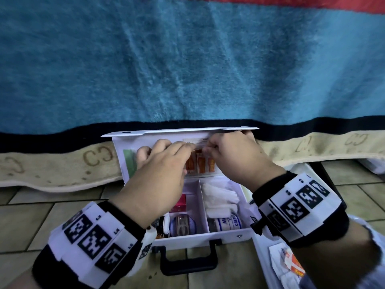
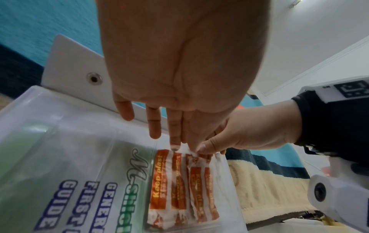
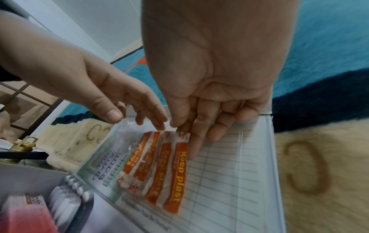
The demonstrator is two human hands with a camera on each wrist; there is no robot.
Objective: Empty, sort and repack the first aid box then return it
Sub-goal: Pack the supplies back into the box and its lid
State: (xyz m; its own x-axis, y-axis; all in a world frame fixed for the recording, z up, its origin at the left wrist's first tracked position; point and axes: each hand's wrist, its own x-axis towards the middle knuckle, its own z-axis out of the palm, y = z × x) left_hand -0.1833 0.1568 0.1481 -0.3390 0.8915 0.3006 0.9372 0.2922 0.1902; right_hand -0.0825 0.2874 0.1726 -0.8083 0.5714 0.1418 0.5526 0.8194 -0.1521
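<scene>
The white first aid box (image 1: 208, 236) lies open on the tiled floor, its lid (image 1: 166, 132) leaning back against the bedding. Several orange "Keep plast" plasters (image 1: 200, 165) (image 2: 179, 181) (image 3: 165, 170) sit in the lid's clear pocket, beside a first aid guide leaflet (image 2: 111, 197) and a ruled sheet (image 3: 229, 173). My right hand (image 1: 229, 155) (image 3: 189, 126) pinches the plasters' top ends between thumb and fingers. My left hand (image 1: 166, 161) (image 2: 175, 141) has straight fingers touching the pocket's mouth. White gauze (image 1: 218, 197), a crepe bandage (image 1: 227, 223) and a pink carton (image 1: 179, 203) lie in the box.
A blue blanket (image 1: 187, 69) and a cream fleece edge (image 1: 62, 167) hang right behind the lid. The box's black handle (image 1: 187, 261) points toward me. A white tray (image 1: 260, 247) holding a paper packet (image 1: 287, 263) sits at the right on the tiled floor (image 1: 31, 222).
</scene>
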